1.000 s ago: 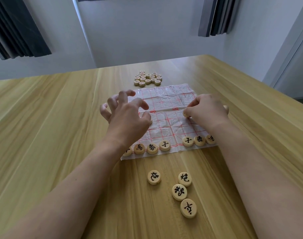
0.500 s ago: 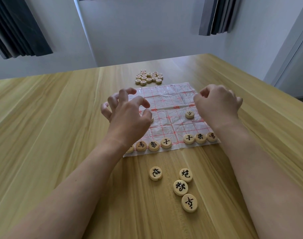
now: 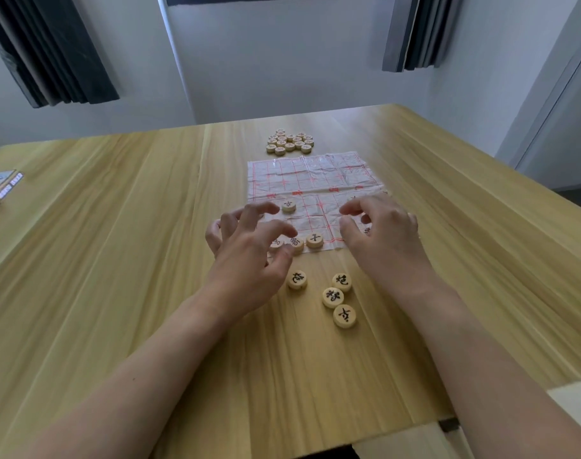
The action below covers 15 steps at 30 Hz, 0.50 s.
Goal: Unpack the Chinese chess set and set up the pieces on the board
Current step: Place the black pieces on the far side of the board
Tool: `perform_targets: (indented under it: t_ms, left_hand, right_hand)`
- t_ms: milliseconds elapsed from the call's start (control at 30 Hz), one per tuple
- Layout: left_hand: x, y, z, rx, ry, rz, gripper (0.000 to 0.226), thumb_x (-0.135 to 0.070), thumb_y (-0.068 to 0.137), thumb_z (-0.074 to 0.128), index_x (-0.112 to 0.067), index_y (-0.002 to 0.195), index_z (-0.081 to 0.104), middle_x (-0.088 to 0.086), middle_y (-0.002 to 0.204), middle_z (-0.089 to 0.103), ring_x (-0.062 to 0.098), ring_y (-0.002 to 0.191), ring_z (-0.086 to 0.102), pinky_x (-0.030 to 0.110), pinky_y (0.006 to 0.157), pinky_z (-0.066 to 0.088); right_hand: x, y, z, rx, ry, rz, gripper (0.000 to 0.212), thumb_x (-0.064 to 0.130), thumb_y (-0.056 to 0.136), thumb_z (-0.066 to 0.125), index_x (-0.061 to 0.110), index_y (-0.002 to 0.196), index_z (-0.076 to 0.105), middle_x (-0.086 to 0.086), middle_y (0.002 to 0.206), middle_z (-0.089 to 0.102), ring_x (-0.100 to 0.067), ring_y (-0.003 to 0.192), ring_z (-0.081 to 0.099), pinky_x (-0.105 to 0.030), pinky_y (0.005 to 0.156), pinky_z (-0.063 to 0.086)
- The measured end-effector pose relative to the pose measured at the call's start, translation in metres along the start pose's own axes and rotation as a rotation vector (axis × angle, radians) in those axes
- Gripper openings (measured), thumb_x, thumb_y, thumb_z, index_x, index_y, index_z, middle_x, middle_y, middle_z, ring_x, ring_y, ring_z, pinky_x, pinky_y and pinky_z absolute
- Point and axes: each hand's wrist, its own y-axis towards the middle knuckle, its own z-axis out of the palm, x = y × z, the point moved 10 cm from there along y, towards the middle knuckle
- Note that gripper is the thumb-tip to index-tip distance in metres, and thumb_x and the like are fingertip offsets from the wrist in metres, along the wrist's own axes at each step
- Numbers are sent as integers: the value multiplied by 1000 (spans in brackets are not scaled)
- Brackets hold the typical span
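Note:
A crinkled plastic chess board [image 3: 315,180] with red lines lies on the wooden table [image 3: 117,260]. My left hand [image 3: 249,250] hovers over the board's near left corner, fingers spread and loosely curled, holding nothing. My right hand [image 3: 382,233] hangs over the near right part, fingers relaxed and empty, hiding the pieces under it. One black-lettered piece [image 3: 288,205] sits alone on the board's left. Two more pieces [image 3: 305,241] show in the near row. Several loose black pieces [image 3: 335,298] lie on the table in front of the board.
A cluster of several red-lettered pieces [image 3: 290,142] sits beyond the board's far edge. A small box [image 3: 1,188] rests at the table's left edge. The table's near edge [image 3: 415,429] ends at lower right, with a pale surface beside it.
My right hand let go of a piece on the board's right side, lifted, then drew back toward me. My left hand pulled back, uncovering a piece on the left. The view tilted down.

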Motion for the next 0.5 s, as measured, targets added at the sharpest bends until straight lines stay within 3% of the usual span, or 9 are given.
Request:
perform_targets:
  t_ms: [167, 333, 500]
  left_hand:
    - [2, -33, 0, 63, -50, -15, 22, -47, 85, 54, -45, 105, 63, -24, 136, 36, -1, 132, 11, 42, 114, -3]
    - [-1, -38, 7, 147, 41, -7, 35, -58, 83, 58, -45, 115, 60, -21, 140, 30, 8, 138, 11, 43, 113, -5]
    - [2, -39, 8, 168, 55, -22, 44, -65, 77, 51, -46, 116, 60, -20, 141, 29, 10, 138, 11, 44, 113, -4]
  right_hand:
    - [-6, -40, 0, 78, 51, 15, 9, 31, 90, 58, 31, 96, 65, 14, 101, 58, -8, 96, 53, -27, 91, 25]
    - [-16, -56, -2, 117, 90, 83, 11, 26, 90, 58, 32, 96, 66, 16, 100, 56, -9, 94, 55, -28, 93, 26]
    - [-16, -60, 7, 217, 77, 88, 20, 29, 91, 55, 37, 103, 68, 18, 106, 57, -5, 104, 51, -28, 95, 20]
